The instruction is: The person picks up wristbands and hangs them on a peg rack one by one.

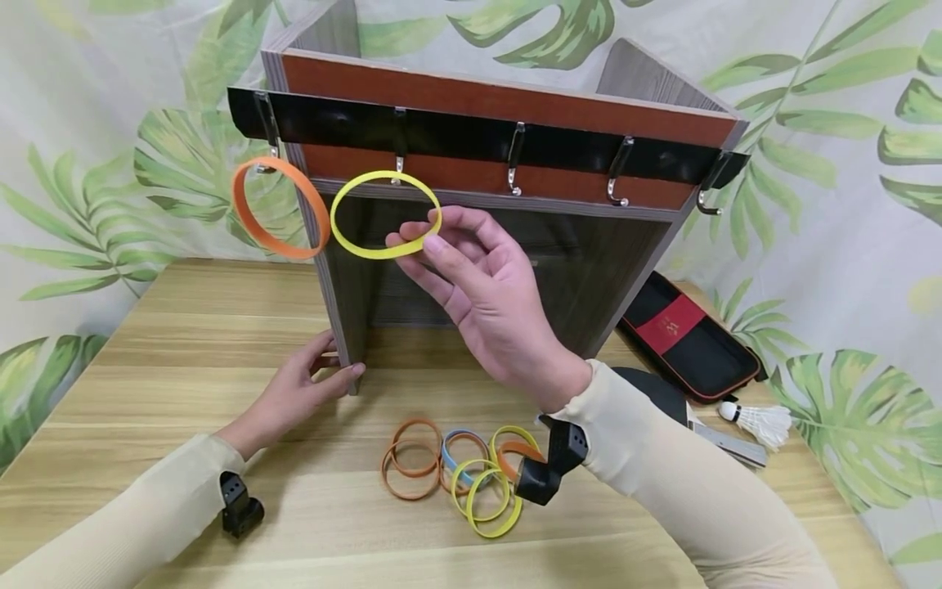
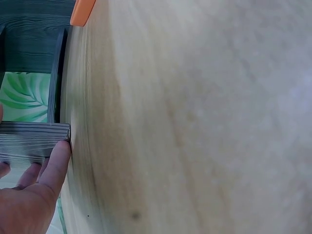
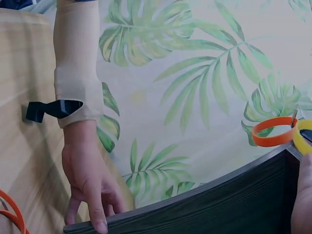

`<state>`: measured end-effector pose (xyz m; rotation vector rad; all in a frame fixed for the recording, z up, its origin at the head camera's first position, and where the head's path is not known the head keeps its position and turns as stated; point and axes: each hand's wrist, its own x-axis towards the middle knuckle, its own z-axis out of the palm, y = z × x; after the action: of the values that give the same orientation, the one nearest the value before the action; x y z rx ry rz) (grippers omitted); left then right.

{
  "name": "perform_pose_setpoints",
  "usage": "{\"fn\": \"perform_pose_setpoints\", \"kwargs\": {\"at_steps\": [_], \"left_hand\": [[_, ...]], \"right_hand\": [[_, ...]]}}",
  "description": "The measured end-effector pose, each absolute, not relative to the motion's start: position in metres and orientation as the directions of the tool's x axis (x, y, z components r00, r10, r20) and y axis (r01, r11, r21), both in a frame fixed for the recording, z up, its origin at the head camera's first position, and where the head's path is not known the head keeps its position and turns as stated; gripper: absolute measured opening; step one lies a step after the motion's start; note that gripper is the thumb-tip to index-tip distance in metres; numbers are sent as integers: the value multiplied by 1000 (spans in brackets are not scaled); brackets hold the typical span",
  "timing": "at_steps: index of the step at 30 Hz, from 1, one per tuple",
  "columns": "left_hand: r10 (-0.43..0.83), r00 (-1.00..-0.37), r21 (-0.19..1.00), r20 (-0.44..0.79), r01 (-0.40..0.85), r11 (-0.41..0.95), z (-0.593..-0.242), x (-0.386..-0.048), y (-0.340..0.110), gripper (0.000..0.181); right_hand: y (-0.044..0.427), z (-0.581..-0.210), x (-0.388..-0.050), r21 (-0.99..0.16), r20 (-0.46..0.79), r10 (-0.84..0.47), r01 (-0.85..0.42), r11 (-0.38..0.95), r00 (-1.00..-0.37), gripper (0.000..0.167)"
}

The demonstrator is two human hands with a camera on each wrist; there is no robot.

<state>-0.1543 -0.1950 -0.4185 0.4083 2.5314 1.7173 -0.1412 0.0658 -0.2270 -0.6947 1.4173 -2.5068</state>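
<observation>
My right hand [image 1: 493, 294] pinches a yellow silicone wristband [image 1: 379, 254] between thumb and fingers, in front of the second hook [image 1: 400, 147] from the left. An orange wristband [image 1: 309, 249] hangs on the leftmost hook [image 1: 266, 119], close beside the yellow one. Low on the left, my left hand [image 1: 298, 388] grips the bottom of the side panel [image 1: 342, 327] of a grey wooden rack. In the left wrist view, the thumb and fingers of that hand [image 2: 36, 195] lie on either side of the panel. Both wristbands also show at the right of the right wrist view.
Several orange, yellow and blue wristbands [image 1: 412, 495] lie in a loose group on the wooden table [image 1: 294, 507]. A black strip [image 1: 456, 135] with several metal hooks crosses the rack's front. Right of the rack lie a black and red case [image 1: 692, 343] and a shuttlecock [image 1: 761, 421].
</observation>
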Motion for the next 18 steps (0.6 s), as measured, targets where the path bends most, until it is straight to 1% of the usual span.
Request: {"fn": "perform_pose_setpoints", "kwargs": {"at_steps": [6,18], "left_hand": [[249,-961,913,122,207,352,-420,-155,-194,56],[242,-964,916,108,191,354,-417,-153,-193,60]], "right_hand": [[66,-231,-142,-853,297,-339,-88,-515,-893,23],[74,-235,-145,-881,231,-399,-17,-473,-887,21]]}}
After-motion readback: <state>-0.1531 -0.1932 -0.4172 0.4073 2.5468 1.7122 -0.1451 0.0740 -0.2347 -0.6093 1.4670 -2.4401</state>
